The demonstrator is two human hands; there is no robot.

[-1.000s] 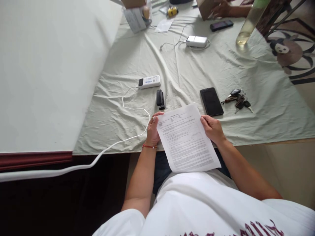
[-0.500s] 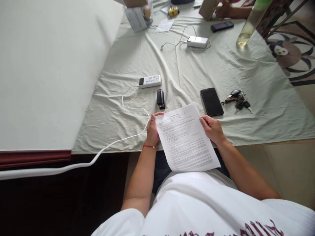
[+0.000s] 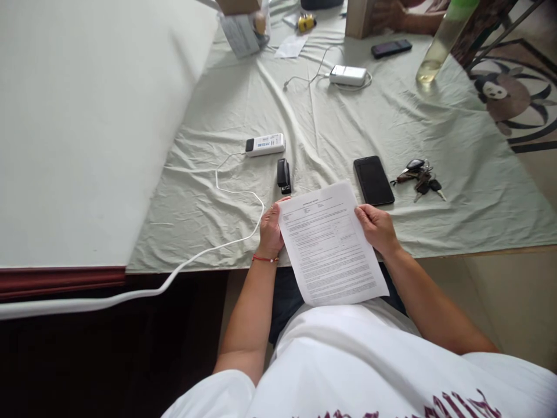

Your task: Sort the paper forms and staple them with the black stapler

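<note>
A printed sheet of paper (image 3: 333,249) is held between my two hands over the table's near edge, its lower end by my white shirt. My left hand (image 3: 271,227) grips the left edge, with some fingers hidden beneath. On the opposite edge, my right hand (image 3: 375,225) pinches the paper near its upper corner. Just beyond my left hand lies a small black stapler (image 3: 284,176). A black phone (image 3: 374,180) rests past my right hand, with a bunch of keys (image 3: 420,177) to its right.
A white power bank (image 3: 265,144) trails a white cable (image 3: 209,251) off the near edge. Farther back are another white power bank (image 3: 348,75), a dark phone (image 3: 391,49) and a bottle of pale liquid (image 3: 439,55). Another person's hand (image 3: 389,14) holds a brown box (image 3: 359,18).
The sheet and my fingers have shifted very slightly at the top. Across the table, the other person's brown box has turned more upright and moved a little left.
</note>
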